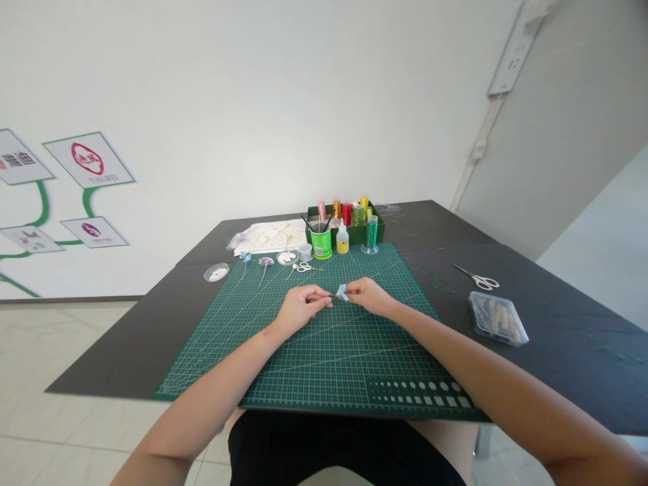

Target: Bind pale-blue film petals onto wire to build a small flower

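Above the middle of the green cutting mat (304, 358), my two hands meet around a small light-blue craft flower (342, 292). My left hand (302, 305) pinches its thin stem, which points left from the petals. Fingertips of my right hand (368, 295) are closed on the blue petals from the right side. Just beyond the hands lie small white-handled scissors (305, 267). A purple flower (266, 261) and another blue flower (246, 257), both on thin stems, rest farther left on the mat.
At the back stand a green can (321, 244) with tools, a glue bottle (343, 239), a green thread spool (371, 233) and a box of thread spools (358, 234). Larger scissors (483, 281) and a clear plastic case (499, 318) lie right. A dish (217, 273) sits left.
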Available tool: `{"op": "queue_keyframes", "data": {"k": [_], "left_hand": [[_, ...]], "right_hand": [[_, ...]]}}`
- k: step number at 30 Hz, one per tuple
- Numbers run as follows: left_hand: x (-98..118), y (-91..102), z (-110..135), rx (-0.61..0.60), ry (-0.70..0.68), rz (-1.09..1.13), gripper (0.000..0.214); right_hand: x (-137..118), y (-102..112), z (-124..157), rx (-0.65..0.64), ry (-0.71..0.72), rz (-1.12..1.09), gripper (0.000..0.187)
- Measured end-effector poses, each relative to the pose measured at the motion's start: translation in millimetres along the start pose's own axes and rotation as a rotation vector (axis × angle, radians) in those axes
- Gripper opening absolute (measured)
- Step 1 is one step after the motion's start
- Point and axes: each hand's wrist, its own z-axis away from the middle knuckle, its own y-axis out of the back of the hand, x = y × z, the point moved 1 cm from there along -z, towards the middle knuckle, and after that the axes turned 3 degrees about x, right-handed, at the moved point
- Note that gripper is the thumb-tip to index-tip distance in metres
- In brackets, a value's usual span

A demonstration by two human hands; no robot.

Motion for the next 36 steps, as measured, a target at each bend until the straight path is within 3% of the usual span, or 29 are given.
{"op": "queue_keyframes", "data": {"k": [6,12,18,23,25,27,34,36], "left_hand": [[-1.3,4.0,-3.9,0.098,0.012,0.013,0.045],[-5.5,5.2,-9.5,0.113,0.085,0.119,0.044],[-0.7,8.5,-9.3,0.095,0.132,0.174,0.046],[0.4,10.1,-9.0,0.096,0.163,0.214,0.046],[0.9,10.4,-9.1,0.102,0.17,0.218,0.046],[1.3,10.7,-9.3,0.107,0.17,0.217,0.046],[-2.0,10.0,-10.9,0.113,0.122,0.2,0.046],[-3.4,9.4,-10.8,0.11,0.118,0.189,0.046]], "right_hand": [[-1.4,0.7,0.6,-0.042,0.003,0.006,0.034],[-5.0,0.0,2.1,-0.032,-0.053,-0.088,0.031],[-0.9,6.8,0.7,0.222,-0.268,-0.431,0.032],[12.0,7.6,-2.5,0.517,-0.28,-0.309,0.017],[9.6,3.9,-1.5,0.547,-0.276,-0.313,0.018],[-0.2,-1.8,1.3,0.479,-0.279,-0.377,0.02],[-53.4,-25.3,22.1,0.046,-0.363,-0.872,0.021],[-61.1,-30.3,27.1,-0.01,-0.382,-0.935,0.023]]}}
